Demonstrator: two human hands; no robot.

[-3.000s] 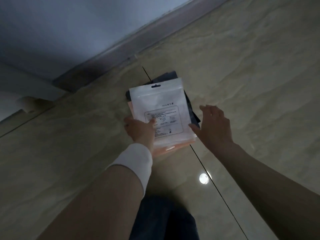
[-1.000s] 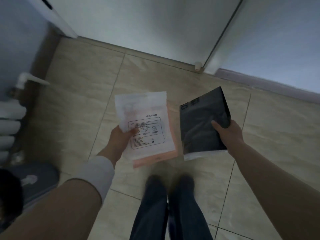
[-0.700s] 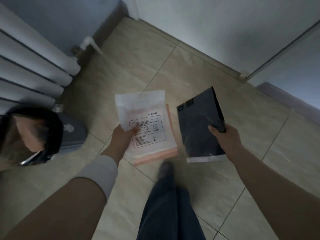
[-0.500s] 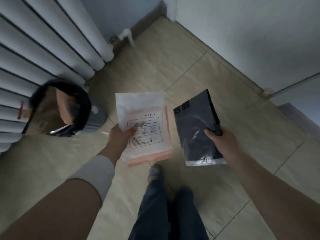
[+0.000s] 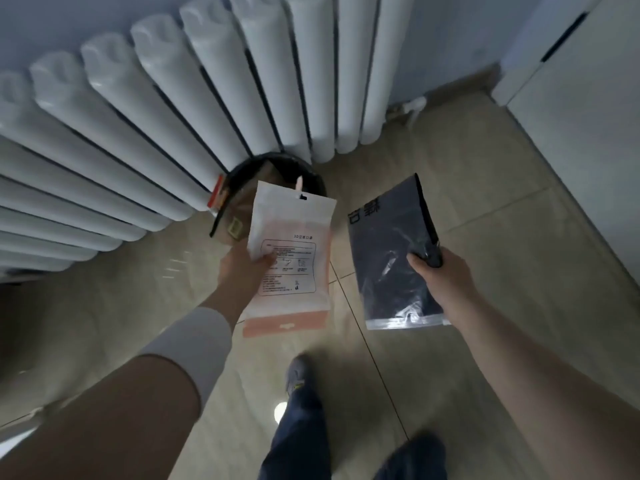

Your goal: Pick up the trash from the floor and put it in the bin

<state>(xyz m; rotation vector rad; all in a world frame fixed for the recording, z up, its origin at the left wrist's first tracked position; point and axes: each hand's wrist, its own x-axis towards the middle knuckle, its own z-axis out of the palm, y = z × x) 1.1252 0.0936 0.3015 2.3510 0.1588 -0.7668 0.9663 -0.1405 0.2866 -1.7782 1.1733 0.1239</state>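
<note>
My left hand point(image 5: 242, 271) grips a white plastic pouch point(image 5: 294, 233) with printed text, and a pink pouch point(image 5: 284, 325) lies stacked behind it. My right hand point(image 5: 440, 275) holds a black plastic bag point(image 5: 388, 244) by its right edge. Both hands are raised in front of me above the floor. The bin point(image 5: 277, 164), dark-rimmed with a black liner, stands on the floor against the radiator, just beyond the white pouch, whose top edge covers part of the opening. Brown and pink trash shows inside the bin.
A white column radiator point(image 5: 156, 109) fills the upper left behind the bin. A white wall or cabinet panel point(image 5: 581, 109) runs along the right. Beige floor tiles point(image 5: 502, 209) spread between them. My legs and shoes point(image 5: 298, 372) are below.
The view has swung left so that the radiator and bin now sit straight ahead. Both hands have kept their hold on the pouches and the black bag and come closer to the bin.
</note>
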